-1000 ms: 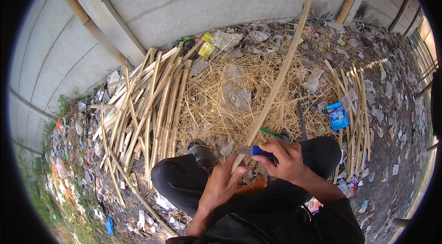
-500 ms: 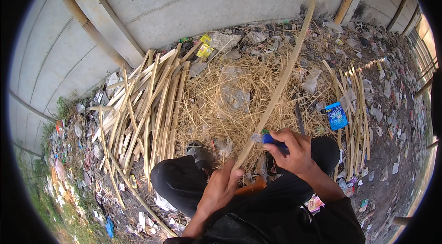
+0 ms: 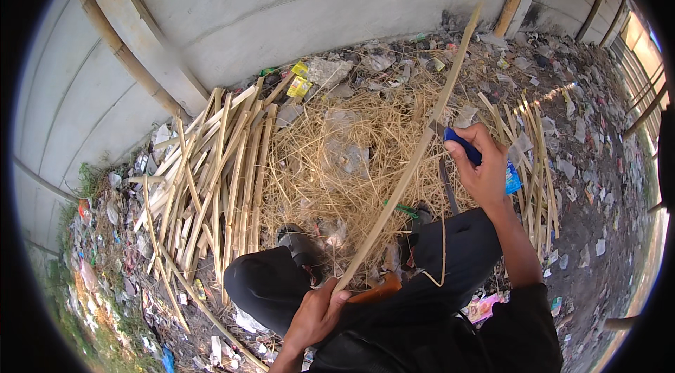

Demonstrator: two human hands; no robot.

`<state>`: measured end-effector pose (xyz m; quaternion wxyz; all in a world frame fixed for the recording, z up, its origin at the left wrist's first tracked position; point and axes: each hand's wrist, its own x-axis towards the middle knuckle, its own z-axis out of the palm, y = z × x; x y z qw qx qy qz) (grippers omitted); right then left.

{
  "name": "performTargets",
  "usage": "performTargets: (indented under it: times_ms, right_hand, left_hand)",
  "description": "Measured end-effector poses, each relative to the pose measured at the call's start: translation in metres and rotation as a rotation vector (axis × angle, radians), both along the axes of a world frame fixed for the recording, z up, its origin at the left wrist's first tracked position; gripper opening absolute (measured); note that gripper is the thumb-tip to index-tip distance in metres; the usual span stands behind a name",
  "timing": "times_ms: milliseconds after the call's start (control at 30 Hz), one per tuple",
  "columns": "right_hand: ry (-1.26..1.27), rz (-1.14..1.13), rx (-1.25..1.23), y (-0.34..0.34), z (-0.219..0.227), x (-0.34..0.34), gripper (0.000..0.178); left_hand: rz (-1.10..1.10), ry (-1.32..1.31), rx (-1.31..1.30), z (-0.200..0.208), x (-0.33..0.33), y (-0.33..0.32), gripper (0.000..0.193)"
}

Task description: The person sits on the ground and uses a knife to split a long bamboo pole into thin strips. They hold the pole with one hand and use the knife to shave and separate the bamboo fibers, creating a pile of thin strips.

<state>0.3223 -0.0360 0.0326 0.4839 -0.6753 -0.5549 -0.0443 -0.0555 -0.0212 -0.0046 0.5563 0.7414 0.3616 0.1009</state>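
No words or numbers can be read. Yellow packets (image 3: 299, 87), up high and a bit left of the middle, have marks too tiny to read. A blue packet (image 3: 512, 179) at the right is partly hidden.

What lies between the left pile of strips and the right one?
In the head view, mainly a heap of tan shavings, translucent plastic and a dark blade-like tool; the held strip crosses above.

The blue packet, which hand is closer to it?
Right. The right hand partly hides the blue packet in this view; the left hand is farther away, lower left, at the near end of the strip.
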Motion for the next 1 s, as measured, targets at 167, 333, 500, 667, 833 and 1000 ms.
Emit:
performTargets:
  times_ms: [167, 333, 500, 667, 833, 1000]
  right_hand:
    - [-0.015, -0.090, 0.001, 0.021, 0.002, 0.060, 0.025]
    - [-0.008, -0.260, 0.034, 0.034, 0.002, 0.128, 0.025]
    - [0.122, -0.147, 0.039, 0.020, 0.015, 0.074, 0.022]
    - [0.017, 0.212, -0.108, -0.020, -0.001, -0.055, 0.029]
    - [-0.146, 0.399, -0.016, -0.029, -0.043, -0.107, 0.027]
    - [-0.167, 0.379, -0.006, -0.026, -0.052, -0.120, 0.027]
  left_hand:
    - [-0.010, -0.004, 0.004, -0.022, -0.013, -0.011, 0.043]
    - [-0.016, -0.007, -0.033, -0.023, -0.019, -0.012, 0.043]
    - [0.014, -0.074, -0.267, -0.043, -0.021, -0.001, 0.052]
    - [0.041, -0.262, -0.500, -0.041, -0.002, 0.013, 0.061]
    - [0.016, -0.304, -0.543, -0.021, 0.018, 0.025, 0.060]
    - [-0.001, -0.331, -0.534, -0.018, 0.026, 0.022, 0.065]
